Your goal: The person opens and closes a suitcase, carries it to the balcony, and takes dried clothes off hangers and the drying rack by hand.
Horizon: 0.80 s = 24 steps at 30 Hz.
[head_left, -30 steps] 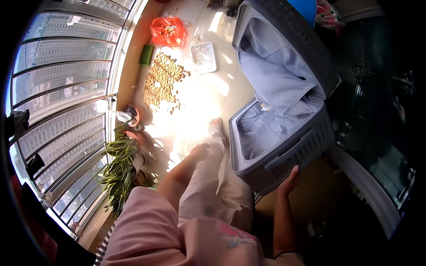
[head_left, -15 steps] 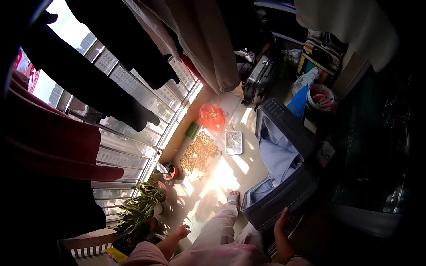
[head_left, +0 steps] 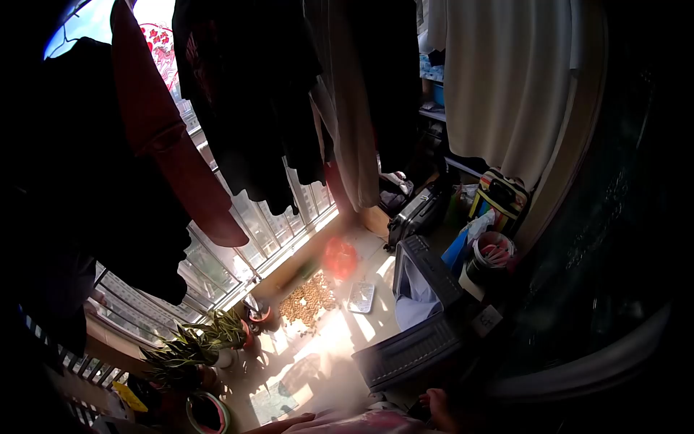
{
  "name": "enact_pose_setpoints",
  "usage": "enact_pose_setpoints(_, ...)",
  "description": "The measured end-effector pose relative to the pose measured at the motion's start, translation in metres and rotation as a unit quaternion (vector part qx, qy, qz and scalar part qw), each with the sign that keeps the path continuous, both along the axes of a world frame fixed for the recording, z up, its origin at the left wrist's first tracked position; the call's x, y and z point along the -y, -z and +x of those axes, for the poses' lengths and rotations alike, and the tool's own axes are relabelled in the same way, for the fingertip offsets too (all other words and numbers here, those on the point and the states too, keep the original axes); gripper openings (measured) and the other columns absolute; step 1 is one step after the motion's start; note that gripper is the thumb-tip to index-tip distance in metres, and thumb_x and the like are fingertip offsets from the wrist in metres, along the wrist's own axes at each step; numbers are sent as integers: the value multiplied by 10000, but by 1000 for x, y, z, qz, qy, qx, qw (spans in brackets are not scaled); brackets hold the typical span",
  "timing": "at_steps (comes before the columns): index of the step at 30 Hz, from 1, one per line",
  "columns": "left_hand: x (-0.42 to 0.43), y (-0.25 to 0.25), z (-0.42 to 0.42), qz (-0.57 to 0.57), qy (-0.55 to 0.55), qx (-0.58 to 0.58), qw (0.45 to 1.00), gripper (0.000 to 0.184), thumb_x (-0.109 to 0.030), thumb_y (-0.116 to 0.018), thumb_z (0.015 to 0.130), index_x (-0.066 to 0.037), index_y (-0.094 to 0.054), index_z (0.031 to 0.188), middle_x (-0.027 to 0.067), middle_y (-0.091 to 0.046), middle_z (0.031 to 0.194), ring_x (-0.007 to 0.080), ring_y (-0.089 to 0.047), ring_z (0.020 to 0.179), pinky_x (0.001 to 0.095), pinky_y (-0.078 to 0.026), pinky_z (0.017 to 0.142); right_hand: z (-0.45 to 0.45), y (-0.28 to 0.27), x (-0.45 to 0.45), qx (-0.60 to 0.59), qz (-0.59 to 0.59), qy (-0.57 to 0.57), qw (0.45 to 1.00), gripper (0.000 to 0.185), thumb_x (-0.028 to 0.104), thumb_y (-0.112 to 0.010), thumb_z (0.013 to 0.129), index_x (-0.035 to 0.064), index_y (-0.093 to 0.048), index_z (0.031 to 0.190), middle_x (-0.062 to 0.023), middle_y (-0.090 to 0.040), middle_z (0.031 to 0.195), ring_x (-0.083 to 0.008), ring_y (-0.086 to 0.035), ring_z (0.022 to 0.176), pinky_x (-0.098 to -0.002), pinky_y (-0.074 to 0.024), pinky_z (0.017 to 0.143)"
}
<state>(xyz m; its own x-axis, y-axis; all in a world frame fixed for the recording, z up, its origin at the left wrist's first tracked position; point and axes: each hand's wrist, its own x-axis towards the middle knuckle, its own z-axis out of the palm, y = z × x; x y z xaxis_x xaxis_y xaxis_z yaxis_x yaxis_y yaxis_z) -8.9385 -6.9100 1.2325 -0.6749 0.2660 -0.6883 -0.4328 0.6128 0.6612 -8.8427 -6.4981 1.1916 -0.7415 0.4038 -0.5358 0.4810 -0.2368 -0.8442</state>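
An open grey suitcase with a pale lining stands on the tiled floor, right of the middle. My right hand is low in the view, just below the suitcase's near edge. Its fingers are loosely bent and apart, with nothing visible in them; whether it touches the case I cannot tell. My left hand is at the bottom edge, over the floor, mostly cut off and blurred, so its fingers cannot be made out. Between the hands shows a pink top.
Peanut-like pieces lie spread on the floor beside a white tray and a red plastic bag. Potted plants line the window side. A black suitcase and a bucket stand behind. Dark clothes hang overhead.
The view has tilted up, so floor things sit lower. My right hand has come away from its place on the suitcase's rim. My left hand has dropped to the bottom edge.
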Motion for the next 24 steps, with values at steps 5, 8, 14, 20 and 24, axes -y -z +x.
enact_pose_setpoints(5, 74, 14, 93, -13, -55, -13, 998, 691, -648, -590, 888, -59, -659, 1244, 143, -705, 1087, 277, -647, 1087, 382, -486, 938, -8, -120, 36, -69, 0, -248, 966, 264, 226, -567, 982, -7, -614, 1097, -125, -719, 846, -190, -682, 714, -322, -551, 612)
enact_pose_setpoints(8, 86, 4, 136, -11, -135, -19, 991, 724, -687, -565, 887, -68, -661, 1250, 154, -702, 1096, 282, -638, 1112, 386, -475, 953, -24, -155, 75, -84, -5, -416, 906, 264, 226, -569, 982, -8, -614, 1094, -124, -719, 844, -188, -682, 714, -321, -551, 613)
enact_pose_setpoints(14, 119, 125, 216, 29, -199, -41, 979, 706, -715, -554, 890, -68, -746, 1100, 128, -716, 1093, 253, -645, 1102, 373, -468, 949, -42, -149, 147, -54, 20, -567, 821, 265, 228, -572, 981, -11, -616, 1087, -122, -719, 839, -184, -682, 714, -320, -550, 615)
enact_pose_setpoints(20, 98, 132, 216, 64, -294, -69, 951, 518, -542, -606, 945, -77, -720, 1144, 95, -720, 1072, 234, -660, 1038, 365, -485, 926, -46, -111, 214, -41, 47, -632, 772, 266, 229, -575, 981, -14, -618, 1080, -120, -719, 834, -179, -682, 715, -319, -550, 618)
enact_pose_setpoints(24, 121, 203, 263, 77, -271, -171, 944, 431, -455, -619, 967, -77, -708, 1153, 87, -722, 1054, 227, -665, 1002, 361, -496, 906, -41, -81, 254, -35, 64, -663, 745, 266, 230, -577, 980, -15, -619, 1075, -119, -718, 831, -176, -682, 715, -319, -550, 620)
